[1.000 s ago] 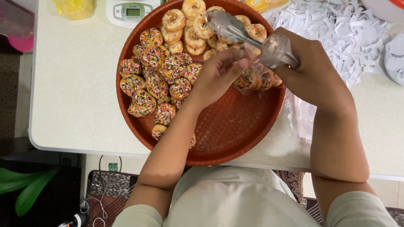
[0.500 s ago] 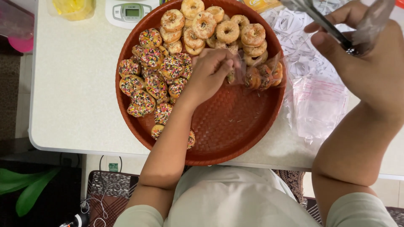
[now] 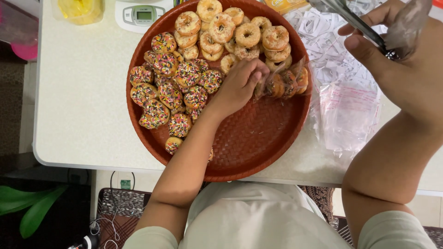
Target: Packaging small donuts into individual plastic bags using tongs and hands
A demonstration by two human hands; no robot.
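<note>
Tray: round, reddish-brown, woven texture point(image 3: 258, 143), on a pale table point(image 3: 78, 106); near half bare, far half loaded.
Left hand: point(image 3: 240, 85) over the tray centre, fingers curled shut, pinching the neck of a small clear bag point(image 3: 284, 83).
Bag contents: a few sprinkled mini doughnuts, lying on the tray just right of the left hand, touching the plain pile behind.
Right hand: point(image 3: 406, 69) raised over the table to the right of the tray, well apart from the bag; fingers closed around metal tongs point(image 3: 355, 20).
Tongs: arms run up-left from the grip; tips cut off by the top edge, so whether they carry anything cannot be told.
Sprinkled doughnuts: cluster point(image 3: 170, 92) on the tray's left side, dark glaze, multicoloured sprinkles.
Plain doughnuts: pile point(image 3: 235, 30) at the tray's far edge, golden, sugar-dusted.
Empty bags: flat stack of clear plastic point(image 3: 348, 113) on the table just right of the tray, under the right forearm.
Shredded paper: white heap point(image 3: 323, 41) beyond the bags.
Scale: white digital kitchen scale point(image 3: 143, 16) at the table's far edge, left of the tray top.
Container: yellow point(image 3: 80, 9), left of the scale.
</note>
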